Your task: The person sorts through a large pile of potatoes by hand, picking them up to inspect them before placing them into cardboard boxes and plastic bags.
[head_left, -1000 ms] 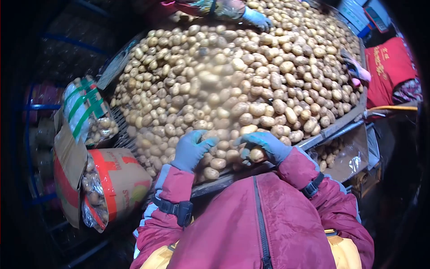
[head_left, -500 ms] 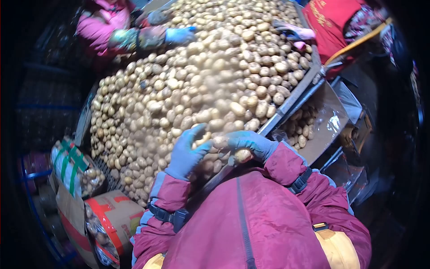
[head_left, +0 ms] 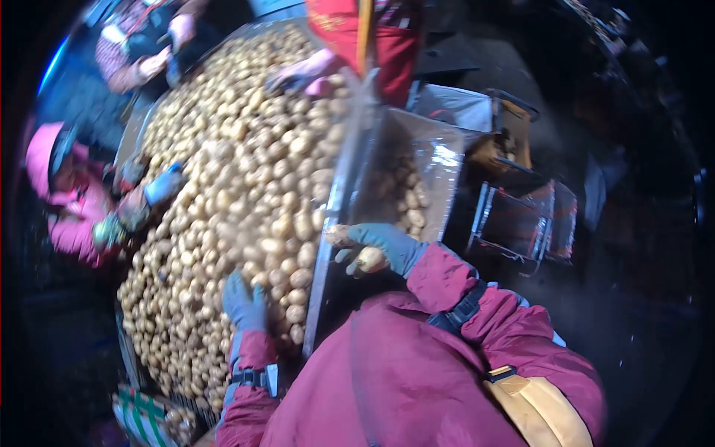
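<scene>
A heap of potatoes (head_left: 216, 216) covers the large sorting table in front of me. My left hand (head_left: 244, 304), in a blue-grey glove, rests at the near side of the heap. Its thumb and fingers are apart, and I see nothing held in it. Past the table's metal edge (head_left: 325, 261), my right hand (head_left: 393, 246), gloved alike, is closed on two potatoes. One potato (head_left: 372, 259) shows below its fingers; the other potato (head_left: 339, 235), browner, sticks out at the fingertips.
A plastic-lined box (head_left: 436, 175) with potatoes stands beside the table's right edge. Farther right are another carton (head_left: 514, 134) and a metal frame (head_left: 514, 223). Co-workers reach over the heap: a blue glove (head_left: 164, 185) at left, a pinkish glove (head_left: 309, 71) at the far side.
My view has turned right. My right hand has moved off the heap, past the metal edge towards the lined box, carrying potatoes. My left hand has separated from it and stays over the heap.
</scene>
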